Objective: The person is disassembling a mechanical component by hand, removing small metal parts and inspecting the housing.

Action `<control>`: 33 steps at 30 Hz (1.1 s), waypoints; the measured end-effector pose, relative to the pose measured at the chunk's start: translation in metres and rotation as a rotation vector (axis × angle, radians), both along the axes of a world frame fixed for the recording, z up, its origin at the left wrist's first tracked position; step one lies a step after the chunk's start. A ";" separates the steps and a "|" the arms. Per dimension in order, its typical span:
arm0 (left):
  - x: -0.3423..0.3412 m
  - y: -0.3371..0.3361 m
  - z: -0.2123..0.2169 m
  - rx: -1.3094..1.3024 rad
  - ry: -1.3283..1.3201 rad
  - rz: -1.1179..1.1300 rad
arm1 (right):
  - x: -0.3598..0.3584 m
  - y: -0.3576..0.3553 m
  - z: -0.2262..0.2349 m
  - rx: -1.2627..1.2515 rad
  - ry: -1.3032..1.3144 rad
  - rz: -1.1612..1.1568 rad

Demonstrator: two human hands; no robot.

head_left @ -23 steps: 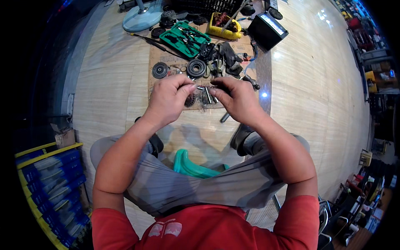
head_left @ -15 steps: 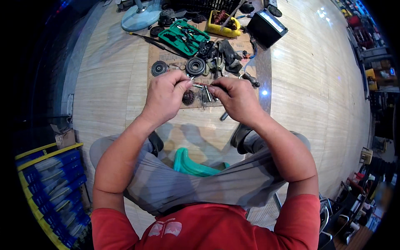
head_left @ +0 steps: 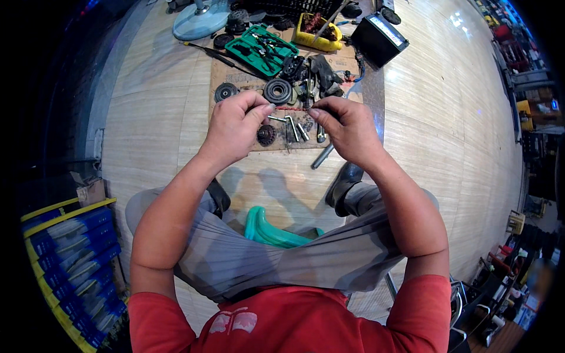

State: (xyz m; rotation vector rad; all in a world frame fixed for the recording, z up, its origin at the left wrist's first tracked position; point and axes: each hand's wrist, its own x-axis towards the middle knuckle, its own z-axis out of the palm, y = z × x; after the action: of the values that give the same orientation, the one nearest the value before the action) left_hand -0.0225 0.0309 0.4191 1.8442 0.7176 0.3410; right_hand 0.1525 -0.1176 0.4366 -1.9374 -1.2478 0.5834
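Between my two hands a thin red twisted wire (head_left: pixel 291 108) stretches nearly straight across. My left hand (head_left: pixel 235 126) pinches its left end between thumb and forefinger. At the other end the right hand's (head_left: pixel 353 126) thumb and fingers close on the wire. Just beyond it lies a round black pulley-like part (head_left: pixel 278 100). Below the wire, on the cardboard (head_left: pixel 235 144), are a bent metal rod (head_left: pixel 292 126), a short metal tube (head_left: pixel 303 132) and a dark toothed wheel (head_left: pixel 266 135). A second round part (head_left: pixel 226 91) sits beyond my left hand.
Farther out are an open green tool case (head_left: pixel 262 50), a yellow bin (head_left: pixel 318 40), a black battery (head_left: pixel 379 40) and dark gloves (head_left: pixel 325 73). A metal tube (head_left: pixel 322 156) lies near my right shoe (head_left: pixel 345 187). A green stool (head_left: pixel 273 235) shows between my legs.
My hands have drawn apart, the right one moving rightward. More of the red wire now shows between them, pulled straighter.
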 end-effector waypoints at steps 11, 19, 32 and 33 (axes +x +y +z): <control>0.000 -0.001 0.000 -0.071 -0.055 -0.009 | 0.004 -0.002 -0.002 0.052 0.050 0.072; -0.003 0.000 0.000 -0.140 -0.012 -0.075 | 0.008 -0.003 0.003 -0.056 -0.055 0.167; -0.018 0.023 0.034 -0.165 -0.280 0.203 | 0.048 -0.005 -0.005 0.075 0.106 -0.261; -0.021 0.024 0.035 -0.144 -0.264 0.212 | 0.048 -0.005 -0.007 0.093 0.108 -0.267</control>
State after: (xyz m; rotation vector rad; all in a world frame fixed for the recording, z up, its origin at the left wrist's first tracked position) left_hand -0.0433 0.0545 0.4546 1.5544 0.7344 0.6420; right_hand 0.2004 -0.1229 0.4296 -1.9266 -0.9140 0.4769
